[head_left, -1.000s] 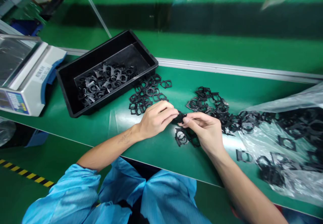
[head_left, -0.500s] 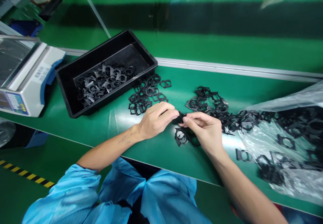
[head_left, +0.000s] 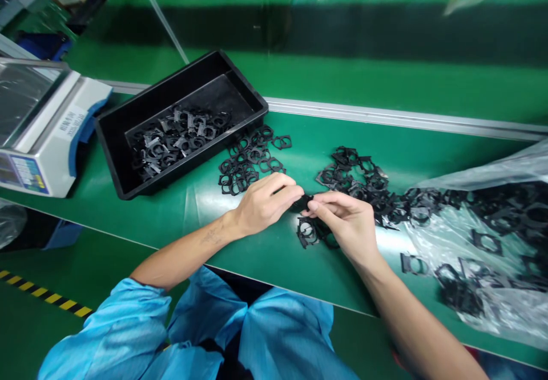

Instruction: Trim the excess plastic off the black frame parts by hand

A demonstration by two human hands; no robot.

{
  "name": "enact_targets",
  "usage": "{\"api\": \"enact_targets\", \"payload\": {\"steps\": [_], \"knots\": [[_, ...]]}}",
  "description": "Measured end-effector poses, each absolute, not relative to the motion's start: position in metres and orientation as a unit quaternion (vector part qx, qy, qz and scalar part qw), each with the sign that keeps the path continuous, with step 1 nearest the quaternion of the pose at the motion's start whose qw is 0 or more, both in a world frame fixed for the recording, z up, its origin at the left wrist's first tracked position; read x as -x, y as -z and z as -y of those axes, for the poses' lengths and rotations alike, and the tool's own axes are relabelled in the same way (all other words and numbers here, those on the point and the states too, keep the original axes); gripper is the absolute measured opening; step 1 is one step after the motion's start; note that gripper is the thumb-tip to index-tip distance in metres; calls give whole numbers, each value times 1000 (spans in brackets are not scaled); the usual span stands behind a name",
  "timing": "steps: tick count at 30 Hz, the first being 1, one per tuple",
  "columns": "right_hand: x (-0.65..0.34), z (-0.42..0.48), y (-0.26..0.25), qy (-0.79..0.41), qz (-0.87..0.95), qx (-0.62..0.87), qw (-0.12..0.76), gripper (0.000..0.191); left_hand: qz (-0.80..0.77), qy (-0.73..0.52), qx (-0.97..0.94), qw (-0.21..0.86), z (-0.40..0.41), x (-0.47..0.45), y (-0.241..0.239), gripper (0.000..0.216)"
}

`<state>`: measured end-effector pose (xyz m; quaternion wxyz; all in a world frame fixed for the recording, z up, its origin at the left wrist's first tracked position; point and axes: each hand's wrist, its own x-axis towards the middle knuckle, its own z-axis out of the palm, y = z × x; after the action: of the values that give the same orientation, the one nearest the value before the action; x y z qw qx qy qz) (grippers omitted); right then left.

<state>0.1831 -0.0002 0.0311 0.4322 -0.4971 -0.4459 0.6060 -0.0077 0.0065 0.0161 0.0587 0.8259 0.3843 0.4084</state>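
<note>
In the head view, the left hand [head_left: 268, 203] and the right hand [head_left: 345, 220] met over the green surface [head_left: 240, 271], with a small black part [head_left: 303, 202] between their fingertips. The left grip was pinched nearly to nothing at the part's left end, and the right thumb and forefinger were pressed together at its other end; the fingers hid most of its shape. Little had changed over the last second: the right hand had eased very slightly toward the left, while the piles and the tray [head_left: 175, 86] lay as before. That suggested both hands were still busy with the same part, and that its handling was probably unfinished. Just below the right fingers lay a few loose parts [head_left: 307, 233], with round openings. Beyond the left hand a heap of similar parts [head_left: 257, 156] lay beside the tray, which held more. Past the right hand a looser pile [head_left: 349, 180] trailed toward a clear plastic bag [head_left: 454, 229], and a scale [head_left: 64, 169] stood to the tray's left.
</note>
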Motion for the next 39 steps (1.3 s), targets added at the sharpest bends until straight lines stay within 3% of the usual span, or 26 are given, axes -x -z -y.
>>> {"api": "enact_targets", "payload": {"steps": [13, 20, 39], "knots": [[-184, 1, -28, -605, 481, 468, 428, 32, -377, -450, -801, 112, -7, 6, -14, 8], [-185, 4, -27, -504, 547, 481, 464, 25, -370, -475, -787, 135, -9, 6, -16, 14], [-187, 4, -27, -398, 630, 471, 472, 6, -386, -491, -757, 193, -10, 8, -21, 7]]}}
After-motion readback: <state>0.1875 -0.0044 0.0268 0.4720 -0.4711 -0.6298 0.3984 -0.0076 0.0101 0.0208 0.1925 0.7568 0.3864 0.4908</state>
